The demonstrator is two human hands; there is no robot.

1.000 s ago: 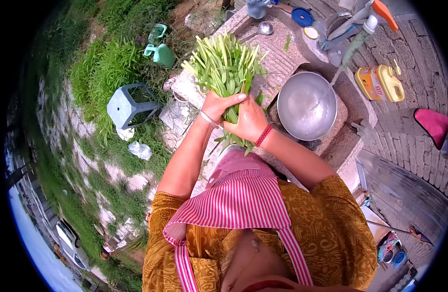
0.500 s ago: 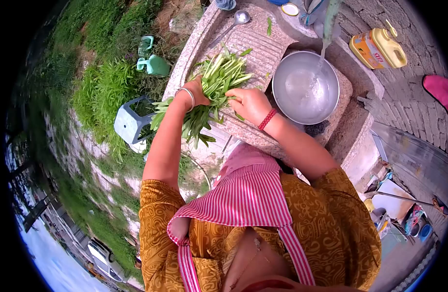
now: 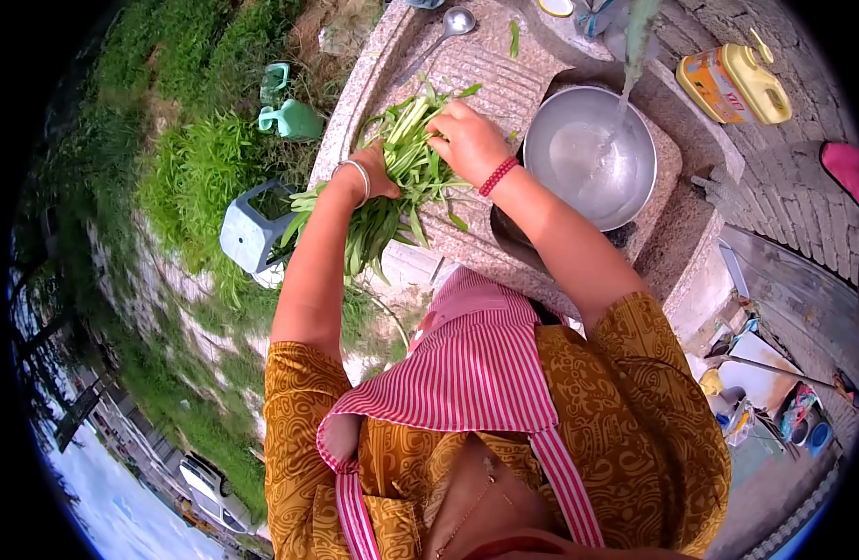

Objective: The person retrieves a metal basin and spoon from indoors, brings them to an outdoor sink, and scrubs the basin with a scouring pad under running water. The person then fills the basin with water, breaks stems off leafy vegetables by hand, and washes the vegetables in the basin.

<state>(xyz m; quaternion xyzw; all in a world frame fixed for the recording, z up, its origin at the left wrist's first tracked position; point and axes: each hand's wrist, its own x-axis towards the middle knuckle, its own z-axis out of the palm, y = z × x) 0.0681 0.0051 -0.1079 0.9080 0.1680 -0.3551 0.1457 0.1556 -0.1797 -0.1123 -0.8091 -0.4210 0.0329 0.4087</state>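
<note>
A bunch of leafy greens [image 3: 406,182] lies over the near left part of the stone sink's ribbed board [image 3: 476,89], its leaves hanging past the edge. My left hand [image 3: 373,173], with a silver bangle at the wrist, is wrapped round the middle of the bunch. On the stem side, my right hand [image 3: 473,145] has its fingers curled onto the greens; its fingertips are partly hidden. To its right, a metal basin [image 3: 588,182] holds water, and a stream runs into it from above.
A metal ladle [image 3: 439,39] rests at the board's far left. A yellow jug [image 3: 736,84] stands beyond the sink at right. On the left are a blue-grey stool [image 3: 252,233] and a green plastic container [image 3: 294,121]. Stray leaves lie on the board.
My right hand has moved up and slightly left, from the lower right side of the bunch toward the stems. My left hand keeps its hold.
</note>
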